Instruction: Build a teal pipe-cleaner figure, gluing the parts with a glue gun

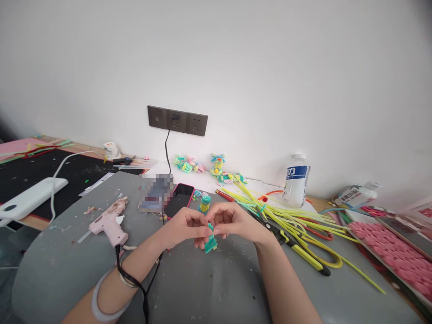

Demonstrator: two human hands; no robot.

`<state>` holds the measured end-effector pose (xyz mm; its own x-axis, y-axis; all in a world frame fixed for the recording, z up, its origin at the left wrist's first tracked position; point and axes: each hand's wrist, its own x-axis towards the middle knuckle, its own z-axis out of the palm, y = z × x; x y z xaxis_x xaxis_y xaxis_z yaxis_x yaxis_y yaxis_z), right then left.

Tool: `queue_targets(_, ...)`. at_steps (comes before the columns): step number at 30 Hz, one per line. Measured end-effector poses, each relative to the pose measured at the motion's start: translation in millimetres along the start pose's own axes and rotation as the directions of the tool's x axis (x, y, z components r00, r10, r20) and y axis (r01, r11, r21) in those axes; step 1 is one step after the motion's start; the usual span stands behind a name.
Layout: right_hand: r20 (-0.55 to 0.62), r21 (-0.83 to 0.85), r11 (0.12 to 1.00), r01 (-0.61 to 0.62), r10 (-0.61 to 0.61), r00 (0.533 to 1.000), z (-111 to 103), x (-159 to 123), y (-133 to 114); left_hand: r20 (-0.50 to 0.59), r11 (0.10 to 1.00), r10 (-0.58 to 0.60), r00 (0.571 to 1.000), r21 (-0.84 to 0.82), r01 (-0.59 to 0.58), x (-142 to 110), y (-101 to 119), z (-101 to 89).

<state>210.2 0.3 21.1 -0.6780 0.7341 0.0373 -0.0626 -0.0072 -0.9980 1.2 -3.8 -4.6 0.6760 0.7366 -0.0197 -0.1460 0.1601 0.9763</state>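
Note:
Both hands meet over the grey table (189,288), pinching one small teal pipe-cleaner piece (210,243) between them. My left hand (189,228) grips it from the left with thumb and fingers closed. My right hand (232,221) holds its upper right side with thumb and fingertips. The piece looks bent into folds, and its upper part is partly hidden by the fingers. Just behind the hands stands a small teal and yellow pipe-cleaner figure (204,204); whether it joins the held piece I cannot tell.
A pink glue gun (110,222) lies left, its black cord (135,281) crossing by my left forearm. A phone (180,200) lies behind. Yellow-green pipe cleaners (290,216) and yellow-handled pliers (305,256) lie right. A white bottle (296,182) and finished pipe-cleaner figures (218,165) stand near the wall.

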Motion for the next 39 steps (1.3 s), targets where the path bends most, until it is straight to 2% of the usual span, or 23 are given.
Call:
queue_targets(2, -0.032, 0.020, 1.000, 0.005, -0.004, 0.999, 0, 1, 0, -0.049, 0.999, 0.042, 0.998, 0.005, -0.041, 1, 0, 0.0)
queue_targets(5, -0.190, -0.003, 0.992, 0.126, -0.124, 0.974, 1, 3, 1, -0.234, 0.987, 0.160, 0.959, 0.049, -0.153, 4, 1, -0.5)
queue_targets(7, -0.337, -0.093, 0.962, 0.258, -0.274, 0.901, 3, 6, 3, -0.370, 0.972, 0.233, 0.899, 0.080, -0.219, 5, 2, -1.4)
queue_targets(9, -0.419, -0.238, 0.908, 0.345, -0.416, 0.807, 6, 10, 5, -0.455, 0.965, 0.258, 0.852, 0.082, -0.248, 7, 3, -2.1)
queue_targets(10, -0.426, -0.313, 0.878, 0.362, -0.470, 0.773, 8, 12, 6, -0.479, 0.964, 0.260, 0.839, 0.075, -0.257, 7, 3, -2.1)
queue_targets(12, -0.392, -0.434, 0.820, 0.374, -0.545, 0.741, 15, 15, 9, -0.494, 0.964, 0.254, 0.831, 0.057, -0.261, 8, 3, -1.3)
queue_targets(15, -0.327, -0.539, 0.755, 0.374, -0.596, 0.733, 24, 20, 13, -0.478, 0.964, 0.248, 0.843, 0.032, -0.265, 8, 4, 1.7)
queue_targets(18, -0.315, -0.592, 0.716, 0.369, -0.627, 0.712, 28, 23, 16, -0.470, 0.964, 0.237, 0.850, 0.002, -0.267, 7, 6, 4.8)
queue_targets(24, -0.346, -0.581, 0.722, 0.376, -0.637, 0.688, 22, 20, 15, -0.409, 0.973, 0.203, 0.890, -0.014, -0.229, 6, 8, 5.2)
queue_targets(28, -0.336, -0.586, 0.725, 0.362, -0.623, 0.706, 18, 18, 13, -0.427, 0.972, 0.202, 0.881, -0.024, -0.235, 7, 5, 0.3)
queue_targets(34, -0.276, -0.600, 0.712, 0.365, -0.613, 0.741, 17, 19, 11, -0.413, 0.974, 0.223, 0.883, 0.054, -0.220, 7, 3, -3.1)
queue_targets(39, -0.234, -0.653, 0.658, 0.375, -0.647, 0.726, 17, 19, 11, -0.386, 0.971, 0.235, 0.892, 0.063, -0.229, 7, 1, -3.9)
